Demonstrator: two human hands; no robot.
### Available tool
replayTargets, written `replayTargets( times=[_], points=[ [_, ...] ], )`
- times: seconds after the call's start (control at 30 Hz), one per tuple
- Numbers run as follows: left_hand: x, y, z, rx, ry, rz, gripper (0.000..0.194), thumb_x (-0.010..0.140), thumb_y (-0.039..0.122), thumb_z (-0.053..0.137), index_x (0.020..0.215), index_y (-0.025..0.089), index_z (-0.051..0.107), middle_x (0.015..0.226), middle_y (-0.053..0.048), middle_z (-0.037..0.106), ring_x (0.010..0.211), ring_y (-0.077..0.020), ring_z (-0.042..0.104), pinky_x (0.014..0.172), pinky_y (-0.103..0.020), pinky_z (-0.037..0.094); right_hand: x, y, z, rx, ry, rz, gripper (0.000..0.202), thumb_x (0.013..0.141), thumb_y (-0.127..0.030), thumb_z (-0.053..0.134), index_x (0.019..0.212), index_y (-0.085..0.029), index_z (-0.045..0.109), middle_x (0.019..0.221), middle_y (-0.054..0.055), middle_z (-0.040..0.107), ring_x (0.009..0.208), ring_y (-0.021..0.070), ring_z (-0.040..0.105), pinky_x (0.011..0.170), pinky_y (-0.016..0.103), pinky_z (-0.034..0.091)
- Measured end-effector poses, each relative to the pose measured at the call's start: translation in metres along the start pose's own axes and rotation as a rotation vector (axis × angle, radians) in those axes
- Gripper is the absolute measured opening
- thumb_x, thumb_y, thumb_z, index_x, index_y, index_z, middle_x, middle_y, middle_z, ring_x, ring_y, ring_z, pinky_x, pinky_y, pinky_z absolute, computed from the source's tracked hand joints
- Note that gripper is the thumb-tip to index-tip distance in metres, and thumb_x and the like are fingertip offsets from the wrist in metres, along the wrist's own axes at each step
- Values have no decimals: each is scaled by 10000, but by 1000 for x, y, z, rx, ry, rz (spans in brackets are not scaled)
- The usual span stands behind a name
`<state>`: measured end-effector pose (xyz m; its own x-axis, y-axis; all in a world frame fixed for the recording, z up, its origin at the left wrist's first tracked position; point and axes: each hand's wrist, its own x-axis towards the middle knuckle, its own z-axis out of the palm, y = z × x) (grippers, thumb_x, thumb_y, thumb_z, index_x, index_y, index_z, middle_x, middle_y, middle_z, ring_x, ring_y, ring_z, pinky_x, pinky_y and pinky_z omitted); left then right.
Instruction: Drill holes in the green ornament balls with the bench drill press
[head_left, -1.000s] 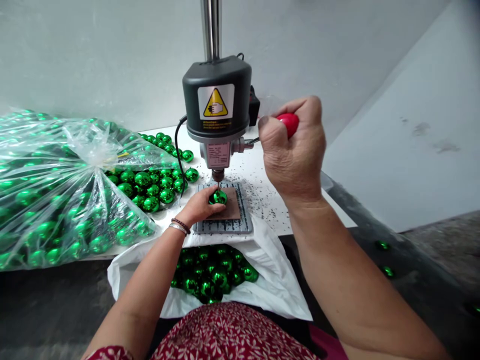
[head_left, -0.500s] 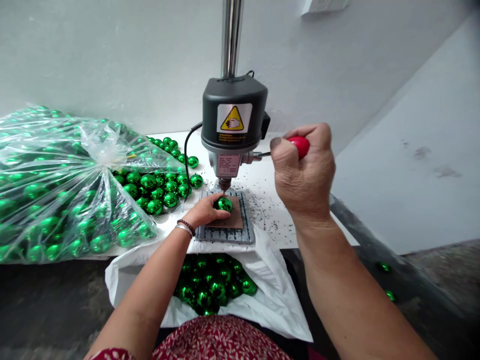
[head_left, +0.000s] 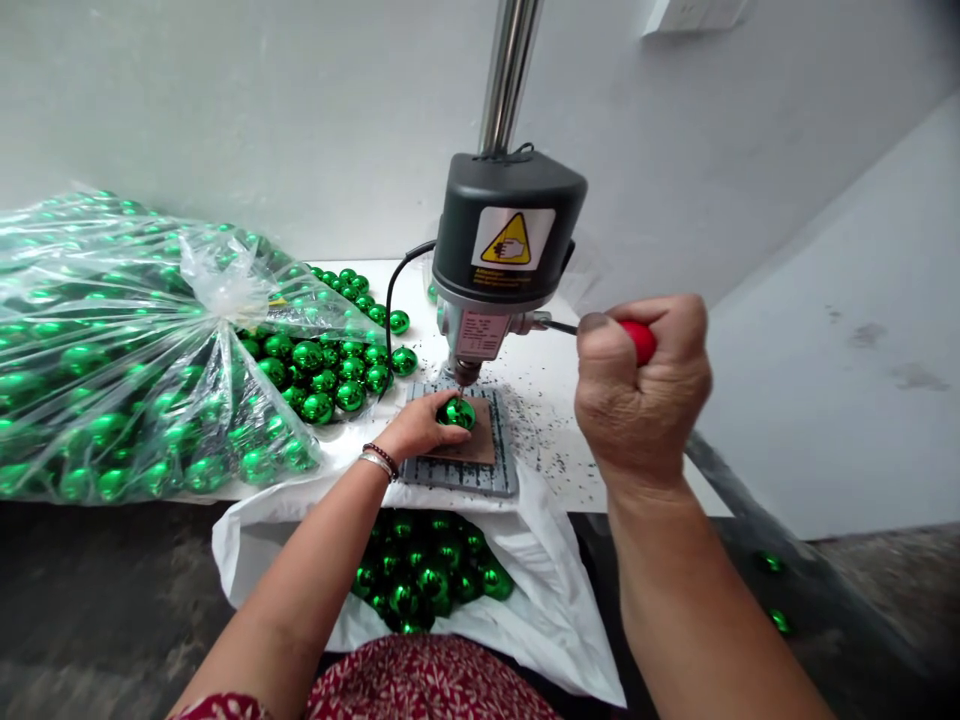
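Under the drill press [head_left: 510, 230], my left hand [head_left: 421, 424] grips a shiny green ball ornament [head_left: 459, 412] between thumb and fingers. The ball rests on a brown board [head_left: 480, 445] laid over the grey slotted base [head_left: 502, 475]. Right above the ball is the drill chuck [head_left: 468, 372]; its thin bit meets the ball's top, though I cannot tell how deep it goes. My right hand [head_left: 643, 385] is wrapped round the red knob [head_left: 637, 340] of the feed lever, on the right side of the drill head.
A clear plastic bag [head_left: 232, 290] full of green balls covers the table's left, with loose balls [head_left: 349, 370] beside it. A white sack [head_left: 555, 600] of green balls hangs open below the front edge. Dark shavings litter the white table [head_left: 555, 420]. Two balls [head_left: 780, 620] lie on the floor at right.
My right hand has come lower with the lever's red knob. The camera view has shifted and tilted, so the drill press sits further right. My left hand still holds the ball under the bit.
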<state>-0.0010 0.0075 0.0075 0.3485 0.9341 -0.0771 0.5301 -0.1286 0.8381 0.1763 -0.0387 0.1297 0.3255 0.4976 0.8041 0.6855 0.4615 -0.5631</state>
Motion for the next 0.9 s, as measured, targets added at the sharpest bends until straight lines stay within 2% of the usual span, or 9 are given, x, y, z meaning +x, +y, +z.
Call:
replayTargets(
  times=[0.13, 0.3, 0.47, 0.73, 0.83, 0.9],
  points=[
    [1, -3, 1, 14, 0, 17, 562, 686, 313, 758, 1216, 169, 639, 1059, -40, 712, 976, -222, 636, 908, -328, 491, -7, 2, 2, -25, 47, -30, 158, 820, -332, 534, 750, -225, 441, 617, -51, 457, 546, 71, 423, 536, 214, 380],
    [1, -5, 2, 25, 21, 1, 671, 682, 315, 769, 1312, 164, 591, 1190, -74, 695, 1089, -243, 627, 994, -350, 463, -21, 4, 4, -34, 100, -49, 129, 831, -315, 530, 768, -219, 473, 662, -31, 525, 574, 77, 472, 560, 225, 410],
    [0, -5, 3, 13, 32, -6, 679, 675, 309, 776, 1318, 189, 591, 1238, -75, 684, 1143, -258, 618, 1040, -380, 450, -32, 9, 6, -32, 122, -48, 132, 846, -327, 539, 783, -217, 500, 670, -18, 549, 579, 93, 498, 566, 242, 430],
    [-4, 1, 2, 21, 34, -15, 689, 690, 294, 767, 1336, 153, 575, 1244, -100, 682, 1140, -265, 623, 1029, -374, 453, -56, 24, 11, 0, 144, -136, 91, 852, -272, 548, 819, -191, 525, 704, -7, 578, 598, 88, 531, 577, 227, 432],
    [-3, 0, 2, 23, 37, -10, 707, 683, 300, 770, 1343, 148, 568, 1264, -107, 670, 1147, -264, 619, 1030, -371, 450, -51, 22, 11, 25, 159, -122, 111, 842, -285, 551, 806, -187, 515, 675, -13, 563, 582, 83, 520, 565, 221, 424],
    [-3, -1, 3, 15, 47, -4, 680, 682, 298, 767, 1319, 147, 583, 1228, -100, 680, 1127, -261, 623, 1021, -370, 454, -33, 15, 11, 36, 167, -82, 135, 838, -311, 544, 791, -189, 510, 671, -14, 556, 578, 80, 505, 557, 219, 410]
  ],
)
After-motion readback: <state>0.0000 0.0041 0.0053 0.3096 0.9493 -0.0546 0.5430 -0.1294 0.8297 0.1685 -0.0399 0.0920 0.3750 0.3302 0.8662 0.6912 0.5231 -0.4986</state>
